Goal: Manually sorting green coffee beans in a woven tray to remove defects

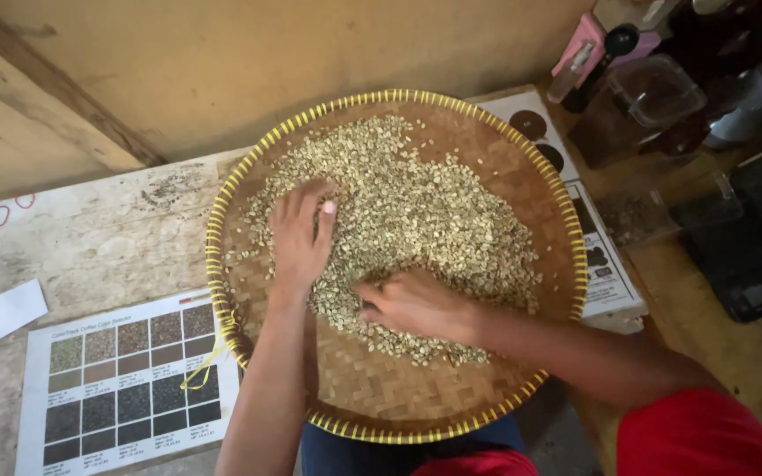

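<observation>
Mid-sort: left hand (300,236) flat and released, right hand (414,304) pinching among pale green coffee beans (416,211) heaped under both in the woven bamboo tray (487,401); next, probably picking out defects, needing fine fingertip grip.

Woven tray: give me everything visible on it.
The woven tray is round, shallow and flat, of brown plaited strips that look like bamboo, with a rim bound in yellow. A yellow loop hangs from its left edge. It lies on the wooden table, overlapping printed sheets at both sides, its near edge past the table's edge. A spread of pale green beans covers its middle. The left hand and right hand rest in the beans.
</observation>
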